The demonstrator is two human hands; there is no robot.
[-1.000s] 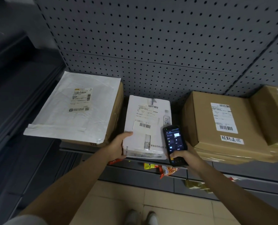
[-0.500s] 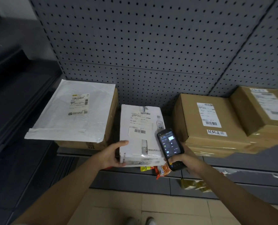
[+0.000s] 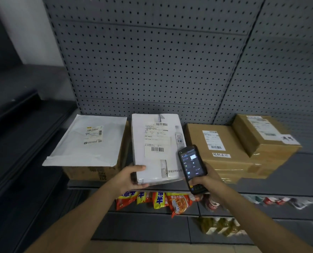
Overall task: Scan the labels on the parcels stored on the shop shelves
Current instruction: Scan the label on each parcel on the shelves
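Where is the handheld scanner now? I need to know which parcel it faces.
Head view, right of centre: handheld scanner in the right hand, beside the white box.

white parcel (image 3: 155, 148) with black barcodes, brown boxes (image 3: 217, 148), grey dotted pegboard (image 3: 152, 61), orange-yellow snack packs (image 3: 163, 199), black scanner (image 3: 192, 168)
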